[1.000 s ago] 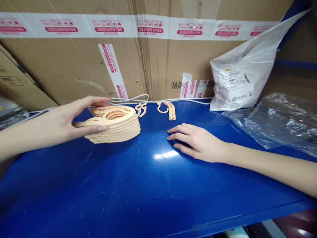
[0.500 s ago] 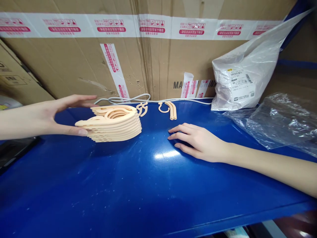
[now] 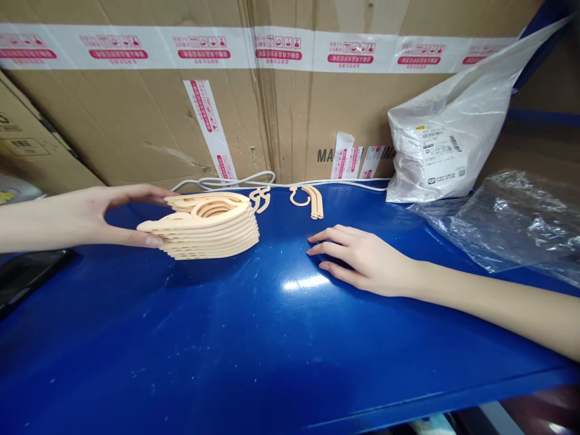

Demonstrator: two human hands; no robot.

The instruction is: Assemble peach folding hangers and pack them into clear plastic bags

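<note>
A stack of cream folding clothes hangers (image 3: 211, 232) sits on the left part of the blue table. My left hand (image 3: 115, 214) grips its left end, the thumb along the near side and the fingers at the far side, their tips partly hidden behind it. My right hand (image 3: 362, 260) lies palm down on the table, fingers slightly apart and holding nothing. Beyond it, near the back, is another cream folded hanger (image 3: 312, 202) with its hook to the left. Hooks (image 3: 260, 198) stick out at the stack's far right corner.
Large taped cardboard boxes (image 3: 281, 115) form the back wall. A white cable (image 3: 235, 180) runs along their base. On the right are a labelled white plastic bag (image 3: 435, 145) and clear plastic wrap (image 3: 512, 223). A dark flat object (image 3: 34, 278) lies at the left edge.
The fingers of my left hand have come down and closed in on the far side of the hanger stack. My right hand has stayed still.
</note>
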